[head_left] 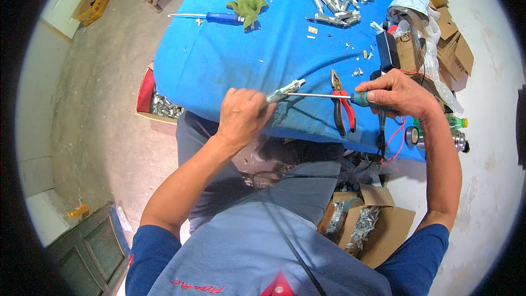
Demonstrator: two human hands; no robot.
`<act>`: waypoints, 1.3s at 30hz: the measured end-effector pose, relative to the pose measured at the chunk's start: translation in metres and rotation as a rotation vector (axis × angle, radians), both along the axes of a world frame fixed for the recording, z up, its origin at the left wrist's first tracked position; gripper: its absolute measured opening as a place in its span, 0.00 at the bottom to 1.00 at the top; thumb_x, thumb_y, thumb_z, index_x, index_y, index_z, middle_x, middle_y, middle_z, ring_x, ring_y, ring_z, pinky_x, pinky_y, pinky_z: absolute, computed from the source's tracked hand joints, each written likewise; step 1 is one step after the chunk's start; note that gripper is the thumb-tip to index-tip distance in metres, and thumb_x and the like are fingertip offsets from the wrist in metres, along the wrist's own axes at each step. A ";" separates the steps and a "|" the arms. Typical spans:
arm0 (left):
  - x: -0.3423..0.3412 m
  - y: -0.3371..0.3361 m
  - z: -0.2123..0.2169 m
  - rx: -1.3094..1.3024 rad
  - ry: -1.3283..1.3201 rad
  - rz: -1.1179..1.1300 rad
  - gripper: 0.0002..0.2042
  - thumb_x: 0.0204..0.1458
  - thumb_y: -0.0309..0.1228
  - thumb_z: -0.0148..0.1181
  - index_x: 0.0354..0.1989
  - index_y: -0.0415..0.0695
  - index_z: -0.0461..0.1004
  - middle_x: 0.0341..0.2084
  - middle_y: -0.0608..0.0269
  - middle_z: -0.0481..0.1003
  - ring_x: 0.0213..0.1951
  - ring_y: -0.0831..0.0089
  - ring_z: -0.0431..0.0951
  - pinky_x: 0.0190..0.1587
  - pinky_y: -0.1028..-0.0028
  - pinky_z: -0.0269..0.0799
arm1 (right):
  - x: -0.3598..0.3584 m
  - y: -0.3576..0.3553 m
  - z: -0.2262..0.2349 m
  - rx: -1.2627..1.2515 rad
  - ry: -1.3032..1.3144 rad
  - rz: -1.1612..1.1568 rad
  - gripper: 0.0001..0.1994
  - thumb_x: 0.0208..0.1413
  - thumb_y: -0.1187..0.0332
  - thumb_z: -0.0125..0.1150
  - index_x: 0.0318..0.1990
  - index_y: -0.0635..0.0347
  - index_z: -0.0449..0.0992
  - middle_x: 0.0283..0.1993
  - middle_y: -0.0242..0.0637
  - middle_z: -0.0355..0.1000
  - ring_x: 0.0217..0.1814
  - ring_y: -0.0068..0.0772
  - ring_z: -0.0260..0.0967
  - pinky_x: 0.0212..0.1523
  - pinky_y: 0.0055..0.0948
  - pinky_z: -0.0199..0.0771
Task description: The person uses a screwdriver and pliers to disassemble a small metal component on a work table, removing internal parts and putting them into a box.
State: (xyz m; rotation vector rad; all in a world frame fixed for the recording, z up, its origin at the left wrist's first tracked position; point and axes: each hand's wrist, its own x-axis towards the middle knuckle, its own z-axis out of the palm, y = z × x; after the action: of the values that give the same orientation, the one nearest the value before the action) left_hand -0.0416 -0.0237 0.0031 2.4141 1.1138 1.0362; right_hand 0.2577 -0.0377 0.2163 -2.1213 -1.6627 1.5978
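Observation:
My left hand (244, 114) is closed around a slim silver-grey metal part (290, 86), whose far end sticks out past the fingers to the upper right. My right hand (399, 94) grips the teal handle of a screwdriver (318, 95). Its thin shaft points left, with the tip at the metal part beside my left fingers. The fingers hide how the tip meets the part. Between my hands, just below the shaft, combination pliers (342, 107) with red handles lie on the blue cloth (219, 66) that covers the table.
Similar metal parts (331, 0) lie heaped at the far side. A blue-handled screwdriver (222, 18) rests against a green rag (246, 1). Plastic bags and cardboard (455, 49) crowd the right edge, near a green bottle (456, 123). Boxes of metal pieces stand below left (143, 104) and right (397, 230).

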 end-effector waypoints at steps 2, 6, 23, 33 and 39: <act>0.000 -0.001 0.000 0.001 0.004 0.007 0.13 0.48 0.35 0.70 0.23 0.43 0.70 0.21 0.58 0.71 0.27 0.57 0.71 0.33 0.60 0.61 | 0.015 -0.006 -0.016 -0.066 0.062 -0.084 0.21 0.58 0.57 0.64 0.55 0.57 0.79 0.25 0.29 0.73 0.17 0.14 0.63 0.16 0.16 0.60; -0.001 -0.001 0.003 -0.002 0.016 -0.012 0.13 0.47 0.34 0.70 0.23 0.43 0.71 0.21 0.58 0.71 0.28 0.56 0.72 0.34 0.60 0.61 | 0.034 -0.036 -0.051 -0.132 0.264 -0.304 0.24 0.58 0.56 0.65 0.57 0.61 0.76 0.27 0.33 0.75 0.16 0.14 0.62 0.14 0.14 0.57; 0.000 0.002 0.005 0.053 0.091 0.002 0.13 0.50 0.37 0.69 0.23 0.44 0.71 0.20 0.59 0.72 0.26 0.56 0.73 0.31 0.60 0.61 | 0.000 -0.092 -0.086 0.655 0.021 0.041 0.15 0.58 0.67 0.64 0.52 0.59 0.80 0.36 0.38 0.81 0.34 0.27 0.76 0.40 0.29 0.76; -0.002 0.003 0.002 0.034 0.110 -0.026 0.15 0.51 0.39 0.68 0.22 0.44 0.71 0.19 0.59 0.71 0.27 0.56 0.72 0.32 0.60 0.61 | -0.003 -0.075 -0.045 0.652 -0.092 0.221 0.14 0.56 0.67 0.66 0.50 0.57 0.81 0.40 0.46 0.81 0.37 0.38 0.80 0.40 0.30 0.76; -0.003 0.003 0.002 0.029 0.088 -0.035 0.15 0.49 0.38 0.69 0.22 0.44 0.71 0.19 0.59 0.70 0.27 0.56 0.72 0.32 0.60 0.60 | -0.006 -0.062 -0.033 0.562 -0.073 0.235 0.14 0.56 0.69 0.66 0.50 0.58 0.81 0.36 0.43 0.81 0.32 0.30 0.78 0.38 0.28 0.76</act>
State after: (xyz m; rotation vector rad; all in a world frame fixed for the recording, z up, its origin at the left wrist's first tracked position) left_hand -0.0449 -0.0209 0.0048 2.5154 1.0876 0.9501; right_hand 0.2518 -0.1000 0.1838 -1.7635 -2.1277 0.9255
